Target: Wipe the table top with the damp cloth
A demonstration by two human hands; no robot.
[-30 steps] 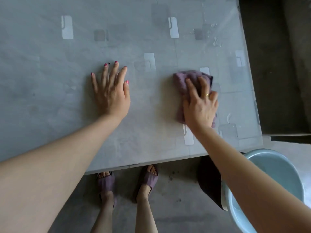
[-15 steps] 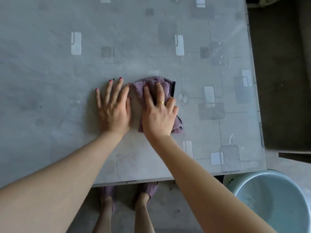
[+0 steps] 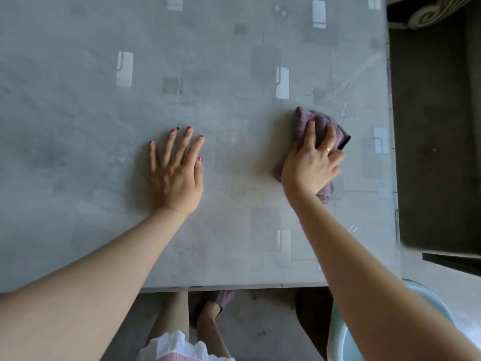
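Wiping proceeds: right hand [image 3: 311, 166] presses the purple cloth [image 3: 307, 121] flat; left hand [image 3: 175, 173] braces, fingers spread, on the table top [image 3: 78, 113]. Next stroke: toward droplets [image 3: 343, 108].

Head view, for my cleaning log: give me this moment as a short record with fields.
surface: grey patterned table top
tool: bunched purple terry cloth, near the table's right edge
right hand: presses on the cloth, fingers spread over it
left hand: rests flat on the table, apart from the cloth
wet marks: droplets just beyond the cloth
floor: pale blue plastic basin, lower right
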